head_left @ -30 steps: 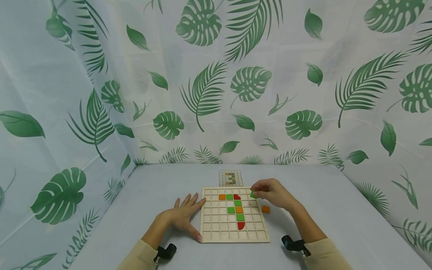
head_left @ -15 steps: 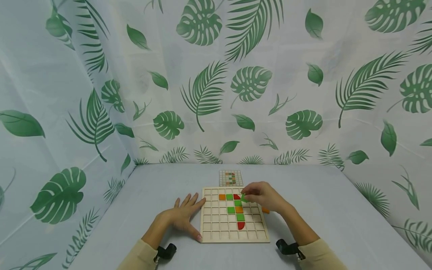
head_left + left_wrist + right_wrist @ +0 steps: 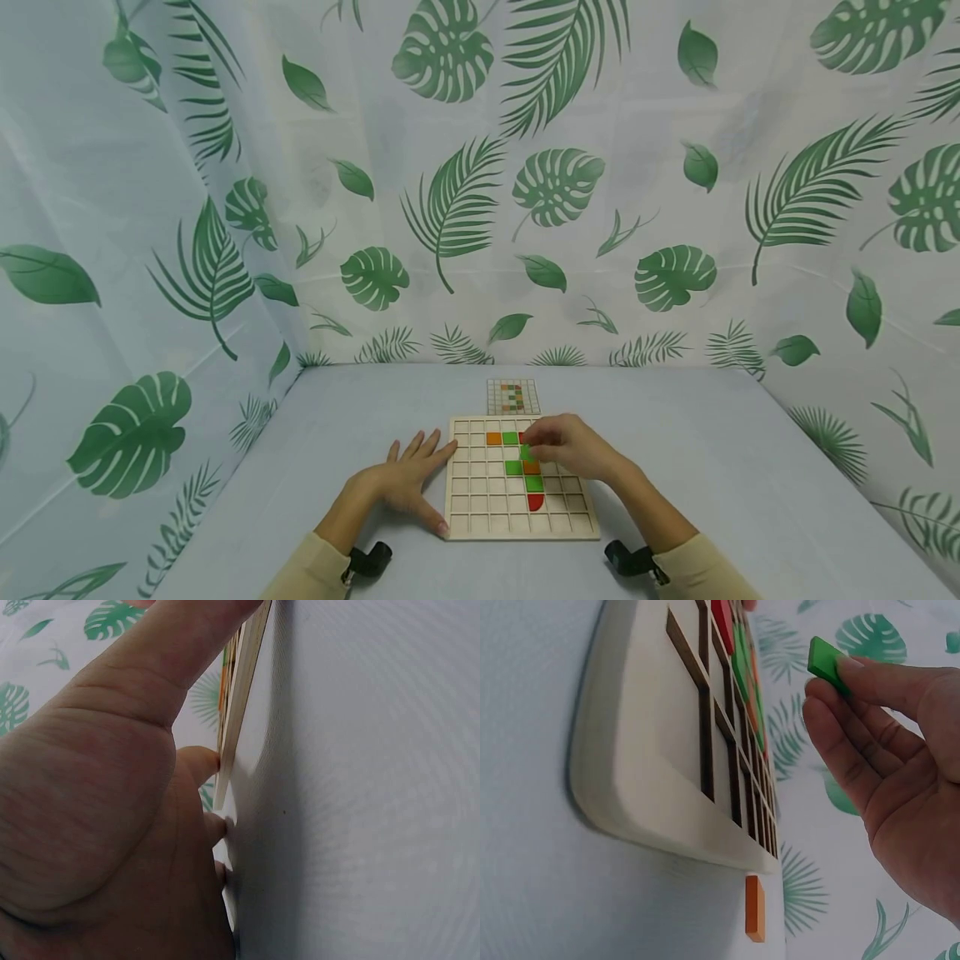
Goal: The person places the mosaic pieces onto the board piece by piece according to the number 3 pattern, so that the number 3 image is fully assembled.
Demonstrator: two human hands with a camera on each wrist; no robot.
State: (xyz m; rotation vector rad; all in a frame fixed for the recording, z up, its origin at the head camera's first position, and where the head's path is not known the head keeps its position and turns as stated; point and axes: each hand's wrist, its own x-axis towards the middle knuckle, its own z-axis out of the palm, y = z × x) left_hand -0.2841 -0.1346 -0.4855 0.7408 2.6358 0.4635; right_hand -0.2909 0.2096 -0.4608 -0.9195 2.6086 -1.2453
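Note:
My right hand (image 3: 576,450) pinches a small green tile (image 3: 824,660) between thumb and fingertips, above a wooden grid board (image 3: 472,493). In the right wrist view, the tile is held clear of the board's surface. Several orange, green and red tiles sit in the grid cells, among them an orange tile (image 3: 493,438) in the upper row and a red rounded tile (image 3: 536,502) lower down. Some of them are partly covered by my right hand. My left hand (image 3: 408,482) lies with spread fingers beside the board, index finger and thumb touching its left edge.
A small card (image 3: 495,406) printed with a grid and coloured cells lies behind the board. One loose orange tile (image 3: 755,909) rests on the table beside the board; in the head view my right arm hides it. A leaf-patterned curtain (image 3: 465,325) borders the table.
My right hand has moved left over the board with the green tile, from the board's right side to its middle columns. The left hand stays in place.

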